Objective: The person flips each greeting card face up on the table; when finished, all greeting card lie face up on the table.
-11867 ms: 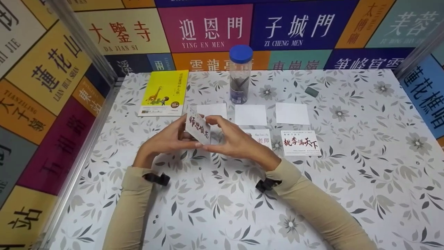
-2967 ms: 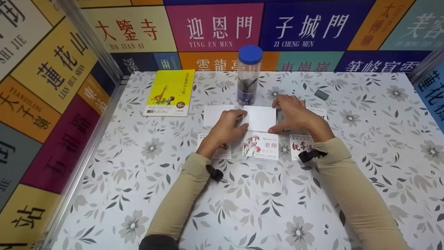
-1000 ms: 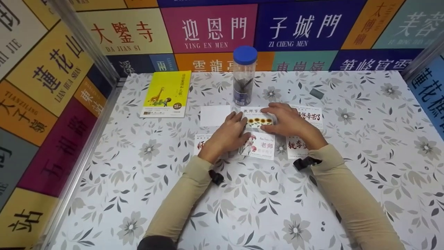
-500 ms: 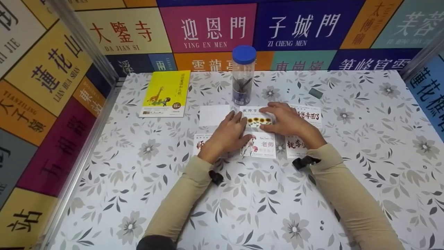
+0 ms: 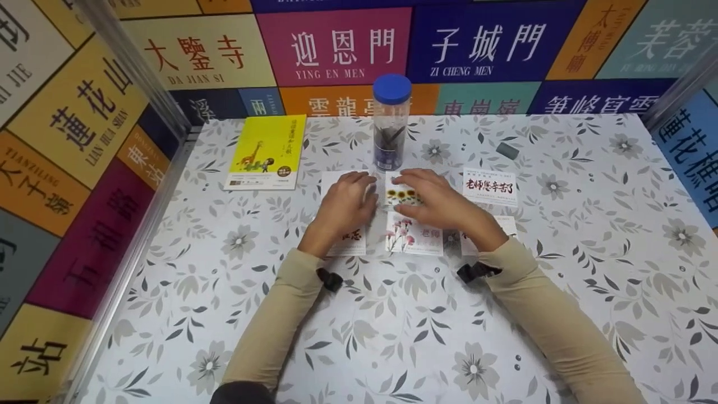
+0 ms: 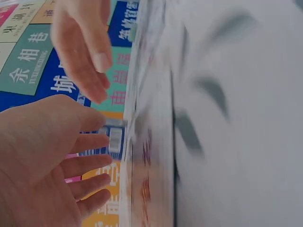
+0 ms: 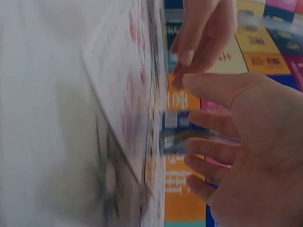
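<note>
Six cards lie in two rows on the table. My left hand (image 5: 343,206), fingers loosely spread, is over the blank white card (image 5: 331,178) at upper left and partly hides it. My right hand (image 5: 440,203) hovers at the sunflower card (image 5: 394,196), covering its right part; whether it touches cannot be told. Neither hand grips anything in the wrist views. Below are a red-lettered card (image 5: 352,240) under the left wrist, a carnation card (image 5: 414,238), and a card (image 5: 506,224) mostly hidden by the right wrist. Another red-lettered card (image 5: 489,189) lies at upper right.
A clear, blue-lidded jar (image 5: 391,120) with dark items inside stands behind the middle cards. At back left lies a yellow book (image 5: 266,151). A small dark green cylinder (image 5: 507,150) rests at back right. Printed panels wall the table's back and sides.
The card held in both hands earliest now lies at lower left. Upper right and upper middle cards turned from blank to printed sides. Just now my left hand moved left onto the blank card.
</note>
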The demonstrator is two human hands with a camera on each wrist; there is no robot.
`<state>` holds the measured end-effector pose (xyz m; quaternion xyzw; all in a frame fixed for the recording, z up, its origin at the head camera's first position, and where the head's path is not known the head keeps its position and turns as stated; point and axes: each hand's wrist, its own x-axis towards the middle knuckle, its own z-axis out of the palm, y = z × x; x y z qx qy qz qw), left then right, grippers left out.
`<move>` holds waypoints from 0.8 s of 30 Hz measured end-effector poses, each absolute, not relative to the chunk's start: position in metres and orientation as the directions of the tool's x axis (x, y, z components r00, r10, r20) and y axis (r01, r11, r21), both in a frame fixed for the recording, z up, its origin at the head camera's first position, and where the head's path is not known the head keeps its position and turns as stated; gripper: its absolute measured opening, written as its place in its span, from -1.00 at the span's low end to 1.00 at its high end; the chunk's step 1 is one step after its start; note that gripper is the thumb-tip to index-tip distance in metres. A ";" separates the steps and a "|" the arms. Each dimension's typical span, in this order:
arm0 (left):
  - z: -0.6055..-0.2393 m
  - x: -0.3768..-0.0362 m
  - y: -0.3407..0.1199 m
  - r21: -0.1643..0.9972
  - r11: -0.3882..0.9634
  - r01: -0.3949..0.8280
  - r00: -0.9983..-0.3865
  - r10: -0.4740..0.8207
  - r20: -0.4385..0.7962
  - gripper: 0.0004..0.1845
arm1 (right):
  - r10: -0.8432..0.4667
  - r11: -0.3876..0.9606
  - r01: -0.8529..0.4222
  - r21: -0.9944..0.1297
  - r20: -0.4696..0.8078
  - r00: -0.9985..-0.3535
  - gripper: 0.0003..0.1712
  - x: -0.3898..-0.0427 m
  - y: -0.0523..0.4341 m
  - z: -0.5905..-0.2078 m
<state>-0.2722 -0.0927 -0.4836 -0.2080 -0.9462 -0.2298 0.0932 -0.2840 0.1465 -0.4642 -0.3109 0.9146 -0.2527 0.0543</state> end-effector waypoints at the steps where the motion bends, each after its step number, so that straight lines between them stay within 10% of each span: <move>1: -0.484 -0.273 -0.097 0.396 0.812 0.429 -0.899 0.341 0.274 -0.59 | -0.612 0.668 -0.556 -0.494 0.062 -0.789 -0.30 -0.282 0.140 -0.465; 24: -0.493 -0.278 -0.176 0.568 0.792 0.225 -0.974 0.200 0.107 -0.42 | -0.626 0.740 -0.560 -0.372 -0.078 -0.776 -0.29 -0.268 0.050 -0.472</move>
